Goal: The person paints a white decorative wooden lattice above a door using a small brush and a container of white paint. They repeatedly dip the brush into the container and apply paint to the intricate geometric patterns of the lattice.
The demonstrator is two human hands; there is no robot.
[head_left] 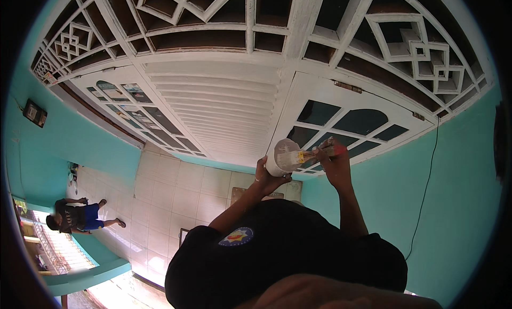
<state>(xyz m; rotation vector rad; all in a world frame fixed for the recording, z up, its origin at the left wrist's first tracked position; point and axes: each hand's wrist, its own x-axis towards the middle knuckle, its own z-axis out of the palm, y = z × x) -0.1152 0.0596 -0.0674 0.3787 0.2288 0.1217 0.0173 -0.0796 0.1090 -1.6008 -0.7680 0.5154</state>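
Observation:
In front of my chest my left hand (pixel 265 180) grips a round white paint container (pixel 273 166) from its left side and underneath. The container is tilted, so its smeared inside shows. My right hand (pixel 332 162) holds a paintbrush (pixel 305 157) with a yellow band. Pale bristles reach over the container's rim into its mouth; whether they touch the paint is hard to see. Ahead of both hands is a white louvred panel (pixel 218 101), beside a white door with dark glass panes (pixel 365 121).
White latticework (pixel 248 29) runs above the panel. A second white paned door (pixel 136 109) stands at the left. Turquoise walls (pixel 384 197) flank the tiled floor (pixel 170 189). Down the right wall hangs a dark cable (pixel 426 191). Another person (pixel 80 215) stands far left.

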